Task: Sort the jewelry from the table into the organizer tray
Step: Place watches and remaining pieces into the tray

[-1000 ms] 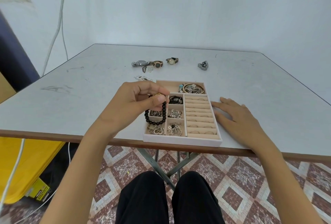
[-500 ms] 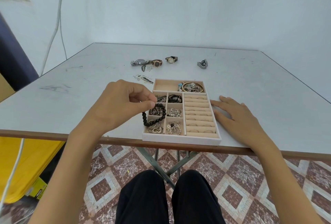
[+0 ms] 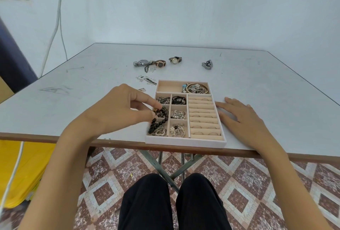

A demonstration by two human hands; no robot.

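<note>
A beige organizer tray [image 3: 185, 142] sits at the table's near edge, its small left compartments holding jewelry and its right side holding ring rolls. My left hand [image 3: 121, 110] pinches a black bead bracelet [image 3: 161, 118] that lies across the tray's left column of compartments. My right hand [image 3: 241, 117] rests flat and open on the table, touching the tray's right wall. Further back lie a silver watch [image 3: 142, 63], a brown watch [image 3: 160, 63], a gold-faced watch [image 3: 175, 60] and a silver piece [image 3: 207, 65]. Small loose pieces [image 3: 147, 79] lie left of the tray's far corner.
The grey table [image 3: 276, 91] ends in a brown front edge close to my body. A yellow bin [image 3: 24, 170] stands on the floor at left, with white cables hanging beside it. My legs and the table's metal frame are below.
My left hand has lowered the black bead bracelet from above the tray down into its left compartments. My right hand has stayed flat beside the tray.
</note>
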